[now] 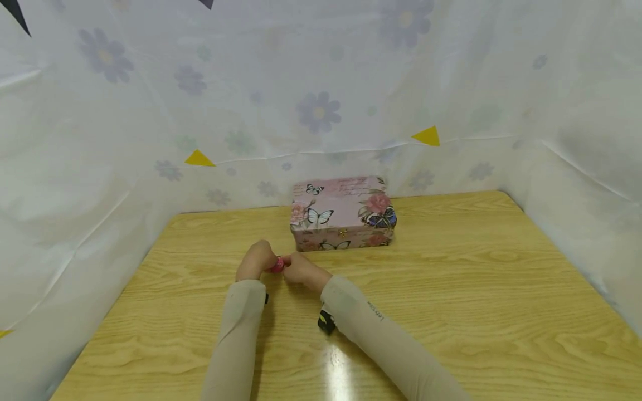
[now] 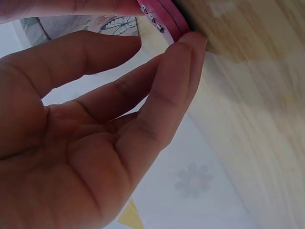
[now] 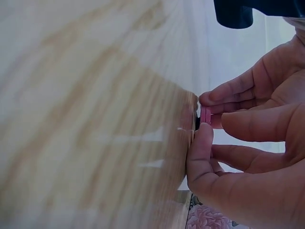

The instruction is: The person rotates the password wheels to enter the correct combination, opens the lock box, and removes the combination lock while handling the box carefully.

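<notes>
Both hands meet at a small pink rounded object [image 1: 277, 265], close over the table left of the middle. Its side carries a dark seam and a row of small black-and-white marks [image 2: 153, 20]. The left hand [image 1: 254, 260] holds one end with bent fingertips [image 2: 183, 45], its thumb standing apart from the object in the left wrist view. From the other side, the right hand [image 1: 302, 270] holds the object with its fingertips [image 3: 204, 136], the thumb beside it. The fingers cover both ends of the object, so I cannot tell what it is.
A pink lidded box [image 1: 341, 214] with butterflies, roses and a small gold clasp stands just behind the hands. The wooden table [image 1: 476, 289] is bordered by white flowered cloth [image 1: 321, 72] at the back and sides. A dark wrist device [image 1: 326, 322] sits under the right sleeve.
</notes>
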### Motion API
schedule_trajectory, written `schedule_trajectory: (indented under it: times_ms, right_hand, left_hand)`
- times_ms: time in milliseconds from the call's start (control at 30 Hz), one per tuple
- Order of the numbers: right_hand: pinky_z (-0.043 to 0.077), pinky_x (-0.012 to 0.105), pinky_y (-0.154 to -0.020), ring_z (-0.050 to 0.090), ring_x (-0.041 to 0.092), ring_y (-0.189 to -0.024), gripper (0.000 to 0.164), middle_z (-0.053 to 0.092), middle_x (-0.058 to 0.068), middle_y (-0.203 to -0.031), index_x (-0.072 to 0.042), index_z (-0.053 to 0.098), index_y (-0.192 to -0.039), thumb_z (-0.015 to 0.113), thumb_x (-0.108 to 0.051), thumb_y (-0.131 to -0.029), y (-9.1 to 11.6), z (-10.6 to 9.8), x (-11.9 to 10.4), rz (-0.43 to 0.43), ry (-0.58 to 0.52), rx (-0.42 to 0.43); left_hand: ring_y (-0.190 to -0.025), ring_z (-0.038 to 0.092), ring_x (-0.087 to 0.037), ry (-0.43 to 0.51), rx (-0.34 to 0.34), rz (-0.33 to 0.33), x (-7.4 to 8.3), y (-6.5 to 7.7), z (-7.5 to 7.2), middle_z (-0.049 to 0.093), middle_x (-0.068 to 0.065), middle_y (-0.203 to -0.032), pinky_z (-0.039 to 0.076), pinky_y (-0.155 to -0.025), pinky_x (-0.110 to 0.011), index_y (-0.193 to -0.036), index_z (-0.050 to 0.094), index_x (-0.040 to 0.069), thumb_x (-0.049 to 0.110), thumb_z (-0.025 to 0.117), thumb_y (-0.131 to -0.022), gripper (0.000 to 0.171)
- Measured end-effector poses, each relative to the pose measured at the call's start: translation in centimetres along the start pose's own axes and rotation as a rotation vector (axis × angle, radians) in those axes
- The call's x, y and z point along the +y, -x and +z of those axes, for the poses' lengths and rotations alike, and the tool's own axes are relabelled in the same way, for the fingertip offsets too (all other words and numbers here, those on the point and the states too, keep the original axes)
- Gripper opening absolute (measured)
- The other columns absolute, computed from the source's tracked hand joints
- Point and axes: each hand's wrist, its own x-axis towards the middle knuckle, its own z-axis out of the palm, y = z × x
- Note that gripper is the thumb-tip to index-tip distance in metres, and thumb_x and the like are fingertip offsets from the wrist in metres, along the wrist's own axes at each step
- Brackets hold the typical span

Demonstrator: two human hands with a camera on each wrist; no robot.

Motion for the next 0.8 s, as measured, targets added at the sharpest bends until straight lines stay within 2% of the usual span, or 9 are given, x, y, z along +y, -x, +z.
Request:
schedule_trajectory:
  times_ms: [133,233,300,367,467,500,600,700,800]
  right_hand:
    - [0.037,0.023,-0.067,0.048,0.02,-0.085,0.045,0.057,0.02,-0.127,0.01,0.054,-0.129,0.049,0.007,-0.084,0.4,-0.2,-0.2,0.014,0.04,0.007]
    - [0.039,0.023,-0.063,0.051,0.017,-0.076,0.049,0.051,0.024,-0.133,0.012,0.045,-0.135,0.049,0.006,-0.087,1.0,-0.4,-0.4,0.011,0.058,0.001]
    - [0.036,0.021,-0.056,0.046,0.013,-0.064,0.05,0.059,0.022,-0.116,0.013,0.041,-0.136,0.049,0.006,-0.088,1.6,-0.5,-0.6,-0.006,0.062,-0.003]
    - [0.032,0.021,-0.05,0.038,0.01,-0.053,0.05,0.058,0.016,-0.099,0.014,0.04,-0.137,0.05,0.006,-0.088,2.1,-0.6,-0.7,-0.019,0.072,-0.001]
    - [0.036,0.021,-0.055,0.043,0.01,-0.06,0.049,0.058,0.012,-0.093,0.012,0.042,-0.137,0.053,0.002,-0.09,2.7,-1.0,-1.0,-0.037,0.132,-0.006]
    - [0.039,0.022,-0.058,0.046,0.012,-0.065,0.048,0.059,0.016,-0.104,0.011,0.044,-0.137,0.054,0.0,-0.091,3.0,-1.1,-1.1,-0.044,0.16,-0.011]
    - [0.047,0.027,-0.068,0.056,0.018,-0.081,0.044,0.059,0.02,-0.118,0.008,0.048,-0.135,0.056,-0.005,-0.093,4.0,-1.6,-1.3,-0.108,0.25,-0.017]
    - [0.05,0.032,-0.071,0.059,0.023,-0.09,0.041,0.06,0.02,-0.115,0.007,0.051,-0.133,0.057,-0.006,-0.094,5.4,-2.3,-1.5,-0.179,0.299,-0.003]
    - [0.051,0.032,-0.071,0.06,0.024,-0.088,0.04,0.061,0.016,-0.109,0.006,0.052,-0.133,0.056,-0.006,-0.095,6.8,-3.1,-1.6,-0.229,0.306,0.014]
  left_hand:
    - [-0.072,0.046,-0.022,-0.023,0.012,0.02,0.2,0.3,-0.2,0.051,-0.01,-0.079,0.045,-0.07,-0.034,-0.082,0.059,-0.005,0.007,0.059,-0.088,0.013]
    - [-0.069,0.046,-0.022,-0.023,0.006,0.03,0.3,0.8,-0.6,0.051,-0.01,-0.078,0.044,-0.066,-0.033,-0.085,0.059,-0.006,0.011,0.061,-0.09,0.018]
    - [-0.071,0.048,-0.022,-0.032,0.002,0.044,0.5,1.2,-0.9,0.055,-0.013,-0.081,0.044,-0.066,-0.034,-0.091,0.06,-0.009,0.013,0.062,-0.091,0.022]
    - [-0.075,0.054,-0.025,-0.048,0.008,0.059,0.6,1.7,-1.4,0.061,-0.018,-0.087,0.048,-0.069,-0.037,-0.096,0.06,-0.012,0.013,0.062,-0.091,0.025]
    - [-0.078,0.055,-0.026,-0.096,0.036,0.094,0.9,2.4,-2.0,0.062,-0.02,-0.091,0.049,-0.072,-0.04,-0.097,0.06,-0.013,0.013,0.062,-0.091,0.027]
    - [-0.076,0.055,-0.026,-0.112,0.053,0.109,0.9,2.7,-2.2,0.062,-0.019,-0.088,0.05,-0.071,-0.04,-0.094,0.06,-0.012,0.013,0.062,-0.091,0.026]
    - [-0.066,0.05,-0.022,-0.105,0.078,0.133,1.0,3.5,-2.4,0.059,-0.017,-0.079,0.046,-0.062,-0.037,-0.087,0.059,-0.01,0.013,0.06,-0.093,0.024]
    - [-0.074,0.058,-0.026,-0.079,0.111,0.162,1.1,4.4,-2.2,0.063,-0.025,-0.092,0.051,-0.066,-0.038,-0.099,0.058,-0.014,0.014,0.058,-0.095,0.028]
    - [-0.088,0.063,-0.035,-0.053,0.144,0.185,1.2,5.4,-1.8,0.06,-0.032,-0.111,0.053,-0.074,-0.043,-0.114,0.054,-0.018,0.014,0.056,-0.097,0.036]
